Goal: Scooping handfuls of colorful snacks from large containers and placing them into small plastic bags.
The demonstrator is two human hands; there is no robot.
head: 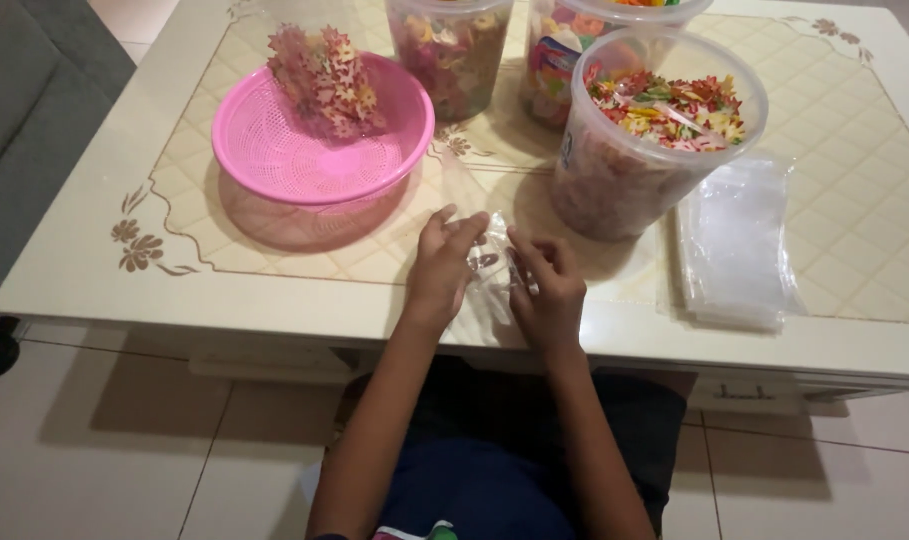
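A small clear plastic bag point(494, 262) lies at the near edge of the cream table point(94, 250). My left hand point(439, 265) pinches its left side with the fingers stretched forward. My right hand point(546, 285) grips the bag's right side with curled fingers. A few small coloured pieces show through the plastic between the hands.
A pink colander point(304, 160) holding a filled clear bag of coloured star-shaped bits point(324, 80) stands at the left. Three clear tubs of coloured pieces stand behind, the nearest point(654, 130) just beyond my hands. A stack of clear bags point(734, 240) lies at the right. A grey sofa point(24, 90) is at the far left.
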